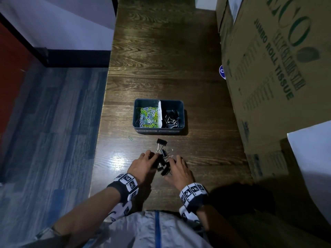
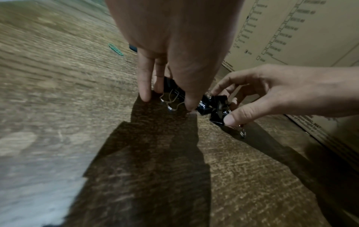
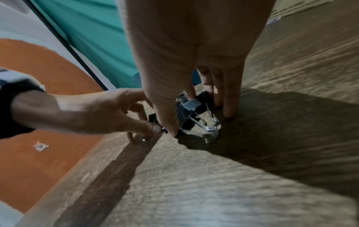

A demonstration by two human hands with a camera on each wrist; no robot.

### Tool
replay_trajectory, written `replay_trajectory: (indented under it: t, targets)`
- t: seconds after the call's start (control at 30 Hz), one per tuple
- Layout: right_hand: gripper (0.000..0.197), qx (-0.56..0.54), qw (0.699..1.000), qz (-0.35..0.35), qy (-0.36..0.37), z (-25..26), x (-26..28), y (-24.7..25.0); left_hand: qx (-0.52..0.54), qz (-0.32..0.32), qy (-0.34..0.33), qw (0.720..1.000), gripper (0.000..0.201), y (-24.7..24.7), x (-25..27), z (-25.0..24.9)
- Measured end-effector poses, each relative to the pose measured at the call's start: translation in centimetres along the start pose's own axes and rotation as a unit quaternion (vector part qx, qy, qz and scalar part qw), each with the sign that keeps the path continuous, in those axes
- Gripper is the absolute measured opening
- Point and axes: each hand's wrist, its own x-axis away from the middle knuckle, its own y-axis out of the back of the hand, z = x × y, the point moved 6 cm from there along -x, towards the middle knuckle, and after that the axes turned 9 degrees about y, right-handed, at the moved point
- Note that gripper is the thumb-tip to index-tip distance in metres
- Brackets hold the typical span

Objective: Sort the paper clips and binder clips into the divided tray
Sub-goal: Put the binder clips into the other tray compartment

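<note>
- The loose binder clips point(image 1: 163, 162) sit in a small black heap on the wooden table point(image 1: 161, 59), near the front edge and right between both hands. One more black binder clip point(image 1: 161, 141) lies a bit apart from the heap, on the tray side.
- Left hand point(image 1: 143, 164) comes down on the left side of the heap, fingers curled round a couple of clips. In the left wrist view its fingertips point(image 2: 145, 95) touch the table with a wire handle point(image 2: 172, 101) caught between them.
- Right hand point(image 1: 179, 170) is on the right side doing the same thing, thumb and fingers pinching black clips. In the right wrist view its fingers close round a clip point(image 3: 191, 110) whose silver handles stick out toward the camera.
- The divided tray point(image 1: 158, 130) is farther out on the table, well apart from the hands. Its left half holds colourful paper clips point(image 1: 147, 115), mostly green, white and blue; the right half holds black binder clips point(image 1: 171, 118). A white divider point(image 1: 160, 113) splits them, and there are labels on the front wall, too blurry to read.
- A single green paper clip point(image 1: 131, 138) lies on the table just off the tray's front left corner.
- Big cardboard boxes point(image 1: 268, 68) printed "JUMBO ROLL TISSUE" line the right side of the table.
</note>
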Motion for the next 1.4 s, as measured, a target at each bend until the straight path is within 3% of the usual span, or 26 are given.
replay_trajectory:
  t: [0.2,0.43,0.67,0.8,0.93,1.07,1.23,1.4]
  targets:
    - [0.072,-0.059,0.997,-0.005,-0.051,-0.1,-0.4,0.0,0.020,0.001,0.027,0.999,0.043,0.3,0.1,0.1]
    - [0.041,-0.122,0.989,-0.032,-0.081,-1.4,-0.1,0.8,0.069,0.002,0.063,0.996,0.049,1.4,0.0,1.0]
    - [0.028,-0.152,0.981,-0.051,-0.107,-2.6,0.5,2.5,0.117,0.000,-0.009,0.993,0.008,4.5,0.1,0.3]
    - [0.022,-0.180,0.975,-0.070,-0.110,-3.6,0.5,4.3,0.180,-0.075,-0.033,0.980,0.008,9.4,-0.8,-1.5]
    - [0.021,-0.185,0.973,-0.094,-0.102,-3.5,-0.4,7.6,0.261,-0.184,-0.054,0.946,0.006,16.2,-3.1,-4.1]
    - [0.030,-0.188,0.970,-0.143,-0.057,-2.2,-2.2,12.1,0.292,-0.240,-0.057,0.924,0.026,19.7,-4.5,-5.1]
    - [0.030,-0.189,0.952,-0.239,-0.005,-0.2,-5.0,17.9,0.227,-0.221,-0.047,0.947,0.016,16.6,-3.2,-3.8]
    - [0.035,-0.173,0.952,-0.251,0.029,0.8,-6.7,19.1,0.148,-0.086,0.016,0.985,0.017,8.2,-0.9,0.6]
